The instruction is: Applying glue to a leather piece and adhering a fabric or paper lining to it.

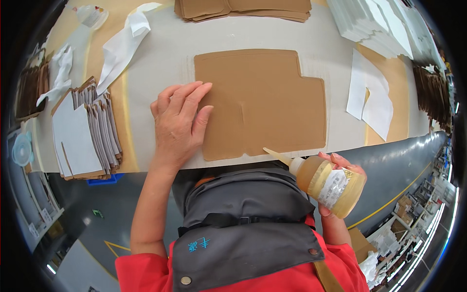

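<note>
A flat brown panel [265, 102], leather-like, lies on the table before me. It has a stepped notch at its far right corner, a short slit in its middle and a small nick in its near edge. My left hand [179, 121] rests at its left edge, fingers stretched out and fingertips on the surface. In my right hand [348, 164] is a clear squeeze bottle [335, 187] of yellowish liquid, probably glue, with a pale label. The bottle is tilted, and its long thin nozzle [278, 155] points left to the panel's near edge. Whether the tip touches I cannot tell.
A stack of brown panels [243, 10] lies at the far edge. White-faced brown pieces [78, 136] are fanned out at left, near white paper scraps [124, 46]. At right are a white cut piece [369, 95] and white stacked sheets [369, 27]. Another bottle [92, 17] is far left.
</note>
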`<action>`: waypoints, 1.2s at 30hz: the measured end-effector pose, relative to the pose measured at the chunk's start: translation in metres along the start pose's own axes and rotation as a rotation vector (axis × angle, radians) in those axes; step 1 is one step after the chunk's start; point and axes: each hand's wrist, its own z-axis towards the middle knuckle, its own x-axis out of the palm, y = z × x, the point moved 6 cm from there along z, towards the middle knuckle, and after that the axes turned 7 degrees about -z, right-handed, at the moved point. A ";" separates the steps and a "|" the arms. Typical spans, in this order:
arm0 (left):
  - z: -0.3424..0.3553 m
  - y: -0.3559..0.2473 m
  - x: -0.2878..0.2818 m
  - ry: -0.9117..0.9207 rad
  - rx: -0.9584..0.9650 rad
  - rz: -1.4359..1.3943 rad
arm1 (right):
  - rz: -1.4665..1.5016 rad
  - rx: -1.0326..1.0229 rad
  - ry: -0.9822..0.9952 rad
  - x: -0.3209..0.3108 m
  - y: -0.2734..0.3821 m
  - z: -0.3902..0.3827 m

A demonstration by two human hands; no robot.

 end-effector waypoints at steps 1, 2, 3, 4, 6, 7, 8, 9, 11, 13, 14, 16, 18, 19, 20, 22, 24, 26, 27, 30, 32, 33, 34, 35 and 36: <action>0.000 0.000 0.000 -0.002 0.003 -0.006 | 0.028 -0.008 0.005 0.005 0.000 0.003; 0.000 0.000 0.000 -0.003 -0.001 -0.005 | 0.055 -0.016 0.010 0.008 0.001 0.005; 0.001 0.000 -0.001 0.000 -0.005 -0.009 | 0.057 -0.014 0.014 0.009 0.001 0.006; 0.001 0.001 -0.002 0.002 -0.009 -0.014 | -0.010 -0.001 0.081 0.012 0.001 0.007; 0.003 0.000 -0.002 -0.002 -0.010 -0.029 | -0.084 0.012 0.147 0.025 0.007 0.010; 0.002 0.000 -0.003 -0.005 -0.012 -0.034 | 0.098 0.308 -0.153 0.027 0.001 0.009; 0.001 0.000 -0.003 -0.008 -0.018 -0.031 | 0.281 0.601 -0.454 0.026 -0.009 -0.001; -0.001 0.001 -0.006 -0.034 -0.020 -0.045 | 0.394 0.666 -0.487 0.021 -0.014 0.005; 0.000 0.004 -0.008 -0.073 -0.024 -0.047 | 0.250 0.588 -0.399 0.020 -0.007 0.034; -0.001 0.002 -0.004 -0.055 -0.010 -0.082 | 0.104 0.526 -0.381 0.024 -0.009 0.048; 0.000 0.003 -0.004 -0.064 -0.014 -0.074 | 0.019 0.384 -0.347 0.029 -0.008 0.055; -0.001 0.002 -0.003 -0.057 -0.009 -0.075 | -0.062 0.244 -0.310 0.031 -0.018 0.062; -0.001 0.002 -0.004 -0.066 -0.012 -0.066 | -0.116 -0.219 0.093 0.051 -0.008 0.074; -0.001 0.002 -0.004 -0.064 -0.016 -0.075 | -0.139 -0.177 0.146 0.056 -0.004 0.073; -0.002 0.002 -0.004 -0.061 -0.020 -0.085 | -0.137 -0.174 0.151 0.062 -0.007 0.075; -0.001 0.003 -0.003 -0.062 -0.020 -0.091 | -0.122 -0.293 0.191 0.074 -0.004 0.078; -0.001 0.004 -0.004 -0.062 -0.022 -0.096 | -0.117 -0.272 0.203 0.075 -0.005 0.078; -0.001 0.004 -0.004 -0.056 -0.023 -0.094 | -0.286 -0.310 0.301 0.075 -0.003 0.077; 0.000 0.004 -0.004 -0.056 -0.025 -0.096 | -0.287 -0.308 0.303 0.075 -0.001 0.077; 0.000 0.004 -0.005 -0.053 -0.028 -0.098 | -0.238 -0.235 0.248 0.068 -0.001 0.077; 0.000 0.004 -0.004 -0.048 -0.029 -0.104 | -0.224 -0.215 0.169 0.055 -0.005 0.074; 0.000 0.004 -0.004 -0.047 -0.029 -0.105 | -0.257 -0.235 0.182 0.054 -0.006 0.075; 0.000 0.004 -0.004 -0.050 -0.029 -0.103 | -0.258 -0.234 0.182 0.052 -0.007 0.074; 0.000 0.004 -0.004 -0.053 -0.028 -0.101 | -0.235 -0.207 0.142 0.048 -0.010 0.072; 0.000 0.004 -0.004 -0.053 -0.028 -0.102 | -0.212 -0.181 0.103 0.044 -0.013 0.071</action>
